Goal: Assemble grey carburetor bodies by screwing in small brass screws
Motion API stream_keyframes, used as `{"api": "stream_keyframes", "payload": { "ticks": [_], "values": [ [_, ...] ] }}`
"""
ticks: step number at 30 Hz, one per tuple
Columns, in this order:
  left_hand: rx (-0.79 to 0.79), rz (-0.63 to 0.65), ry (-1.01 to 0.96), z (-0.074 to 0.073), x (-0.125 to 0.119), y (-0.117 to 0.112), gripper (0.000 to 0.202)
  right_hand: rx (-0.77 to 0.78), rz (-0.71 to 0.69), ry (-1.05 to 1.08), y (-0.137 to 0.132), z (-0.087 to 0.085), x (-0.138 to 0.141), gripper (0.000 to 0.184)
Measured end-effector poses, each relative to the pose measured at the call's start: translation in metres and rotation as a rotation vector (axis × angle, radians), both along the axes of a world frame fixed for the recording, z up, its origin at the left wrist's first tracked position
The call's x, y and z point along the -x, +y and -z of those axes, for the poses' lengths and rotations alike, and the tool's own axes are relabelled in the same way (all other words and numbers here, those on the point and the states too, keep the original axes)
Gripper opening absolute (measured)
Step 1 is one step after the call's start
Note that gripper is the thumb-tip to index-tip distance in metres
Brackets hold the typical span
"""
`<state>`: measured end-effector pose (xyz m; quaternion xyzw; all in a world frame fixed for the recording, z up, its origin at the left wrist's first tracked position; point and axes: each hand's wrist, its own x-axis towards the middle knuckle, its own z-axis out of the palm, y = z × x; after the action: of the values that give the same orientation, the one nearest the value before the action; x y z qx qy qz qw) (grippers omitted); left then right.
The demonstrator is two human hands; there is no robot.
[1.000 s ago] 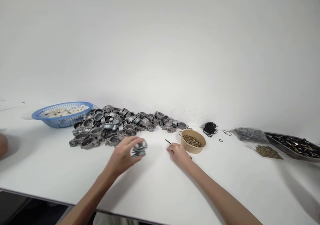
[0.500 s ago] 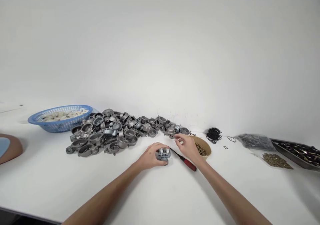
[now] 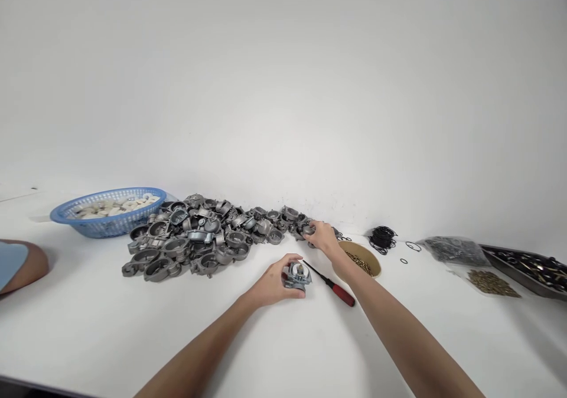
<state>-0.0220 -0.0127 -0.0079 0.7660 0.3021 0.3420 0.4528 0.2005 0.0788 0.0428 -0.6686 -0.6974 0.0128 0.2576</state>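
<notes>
My left hand (image 3: pixel 275 281) grips a grey metal carburetor body (image 3: pixel 297 276) just above the table, fingers behind it and thumb along its front. White and brass-coloured parts show on its top. My right hand (image 3: pixel 323 235) reaches to the right end of a pile of grey carburetor float bowls (image 3: pixel 201 238). Its thumb and fingers are closed around a float bowl (image 3: pixel 307 231) there, partly hidden by the hand. Between my hands lies a screwdriver (image 3: pixel 343 295) with a red and black handle, its tip beside the carburetor body.
A tan bowl (image 3: pixel 375 262) of brass pieces stands under my right forearm. Black rubber rings (image 3: pixel 383 240), a plastic bag (image 3: pixel 456 250), small brass parts (image 3: pixel 492 283) and a dark tray (image 3: pixel 509 271) lie right. A blue basket (image 3: pixel 108 227) of white parts stands left, near another person's arm (image 3: pixel 31 268).
My right hand has moved forward and slightly left, from above the table to the float bowls, and its fingers have closed on one. The carburetor body has tilted in my left hand, showing more of its top.
</notes>
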Motion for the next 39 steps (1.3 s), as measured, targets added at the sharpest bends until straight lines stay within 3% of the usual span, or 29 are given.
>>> {"api": "stream_keyframes", "payload": {
  "ticks": [6,10,16,25,31,39],
  "values": [
    [0.090,0.154,-0.052,-0.006,0.007,0.003,0.074,-0.083,-0.080,0.148,-0.041,-0.023,-0.011,0.039],
    [0.146,0.250,-0.098,-0.004,0.013,0.010,0.075,-0.136,-0.271,0.421,-0.080,-0.035,-0.011,0.038],
    [0.349,0.232,-0.295,0.005,0.012,0.021,0.085,-0.024,-0.492,0.562,-0.119,-0.036,-0.002,0.034],
    [0.403,0.258,-0.343,0.003,0.009,0.015,0.086,0.111,-0.580,0.523,-0.122,-0.024,0.010,0.033],
    [0.368,0.271,-0.302,0.007,0.008,0.013,0.111,0.126,-0.628,0.498,-0.122,-0.021,0.005,0.031],
    [0.324,0.255,-0.309,0.009,0.007,0.015,0.104,0.164,-0.662,0.397,-0.127,-0.021,-0.001,0.031]
  ]
}}
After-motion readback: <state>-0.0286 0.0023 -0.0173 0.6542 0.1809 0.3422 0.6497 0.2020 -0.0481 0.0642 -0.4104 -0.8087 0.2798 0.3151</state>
